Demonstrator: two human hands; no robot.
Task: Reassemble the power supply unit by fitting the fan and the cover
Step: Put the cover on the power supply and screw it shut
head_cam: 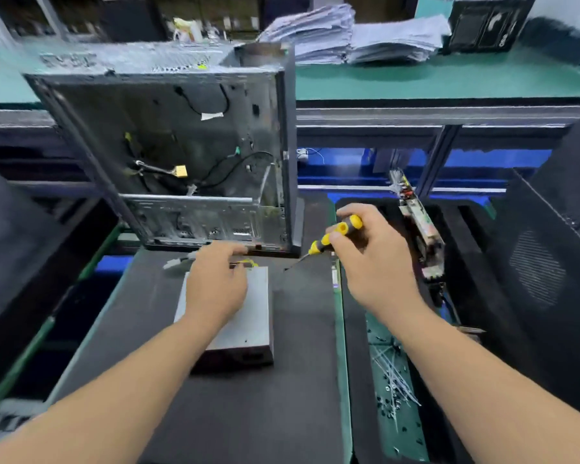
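A grey metal power supply unit (253, 316) lies flat on the dark mat (221, 413) in front of me, its plain cover side up. Yellow wires and a white connector (175, 262) stick out at its far end. My left hand (215, 283) rests on the far part of the unit, fingers curled over its far edge by the wires. My right hand (372, 259) grips a yellow and black screwdriver (329, 241), its tip pointing down-left and hovering just right of the unit's far corner. No fan shows.
An open computer case (181, 155) stands upright just behind the unit, loose cables inside. A circuit board (419, 226) leans in a black tray at right. Screws and cable ties (394, 386) lie on the green strip. Dark panels flank both sides; paper stacks (349, 35) sit far back.
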